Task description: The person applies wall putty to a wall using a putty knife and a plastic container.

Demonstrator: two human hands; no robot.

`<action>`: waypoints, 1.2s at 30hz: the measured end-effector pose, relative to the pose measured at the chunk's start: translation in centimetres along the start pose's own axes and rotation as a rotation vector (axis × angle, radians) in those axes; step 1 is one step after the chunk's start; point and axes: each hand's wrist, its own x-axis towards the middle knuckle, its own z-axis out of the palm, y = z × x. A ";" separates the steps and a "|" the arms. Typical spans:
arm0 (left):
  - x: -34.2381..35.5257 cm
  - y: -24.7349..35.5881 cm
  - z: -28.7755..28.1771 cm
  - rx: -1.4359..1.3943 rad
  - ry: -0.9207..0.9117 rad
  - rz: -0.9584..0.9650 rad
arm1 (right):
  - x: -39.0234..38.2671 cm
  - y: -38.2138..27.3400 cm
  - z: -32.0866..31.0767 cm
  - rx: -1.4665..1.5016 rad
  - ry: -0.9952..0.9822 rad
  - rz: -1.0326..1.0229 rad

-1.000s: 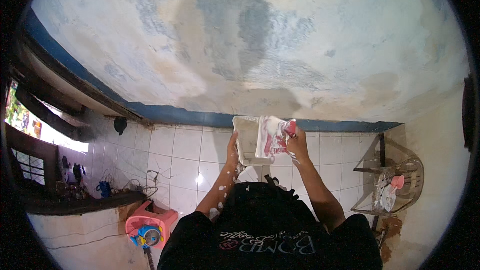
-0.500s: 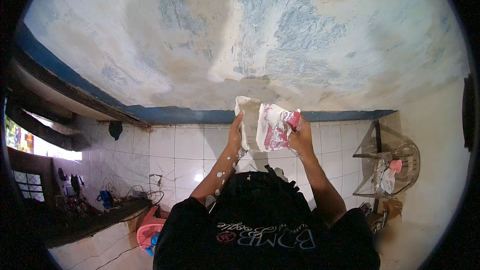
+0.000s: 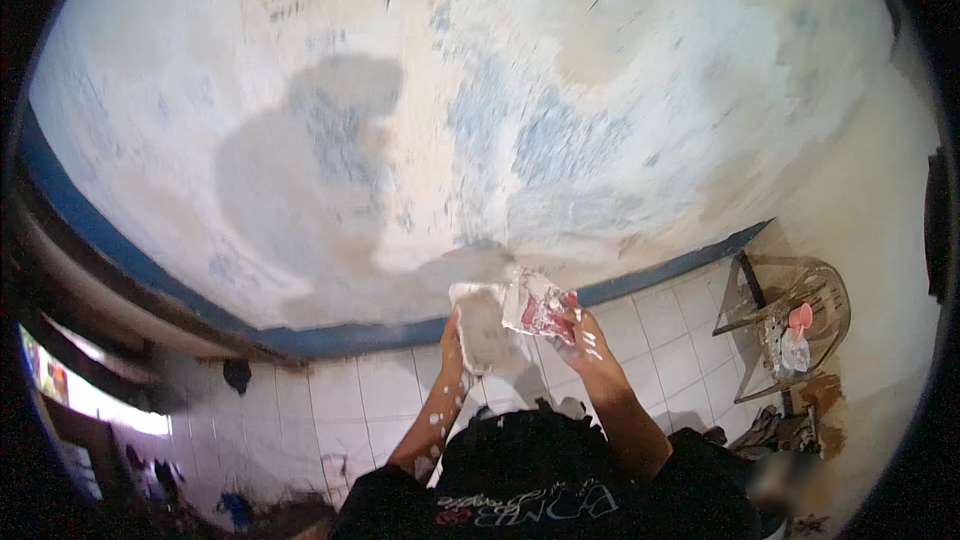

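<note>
My left hand (image 3: 452, 348) grips the side of a shallow white rectangular tray (image 3: 461, 290), whose inside has a beige-grey coat. In my right hand (image 3: 585, 338) is a flat red-and-white piece (image 3: 533, 306), thickly smeared with white putty; its exact kind cannot be made out. This piece is at the tray's right edge and overlaps it in view. White spatters mark my left forearm and right hand. Ahead of both hands stands a patchy wall (image 3: 570, 140) in white, beige and worn blue.
A blue band (image 3: 340, 340) runs along the wall above white tiles (image 3: 385, 390). At right, a plastic chair (image 3: 838, 292) bears a pink cup (image 3: 801, 317) and a clear plastic bag (image 3: 795, 354). A dark ledge and a bright opening (image 3: 100, 390) lie at left.
The view has turned and tilted, showing more wall. Both hands sit lower in it. The tray's inside shows more fully, and the red-and-white piece has tilted. A pink chair at lower left has left view.
</note>
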 end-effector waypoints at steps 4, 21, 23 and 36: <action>-0.6 0.7 -1.7 -0.046 -0.135 -0.056 | -0.5 -4.2 3.4 0.128 -0.260 -0.214; -4.7 0.8 -4.8 -0.144 -0.035 0.006 | 2.7 -21.9 31.9 -1.103 0.414 -1.951; -4.8 0.8 -5.0 -0.105 -0.041 0.022 | 4.3 -19.6 30.7 -1.276 0.598 -2.275; -4.3 0.8 -4.2 -0.098 -0.021 -0.045 | 0.5 -28.3 26.8 -1.405 0.541 -1.902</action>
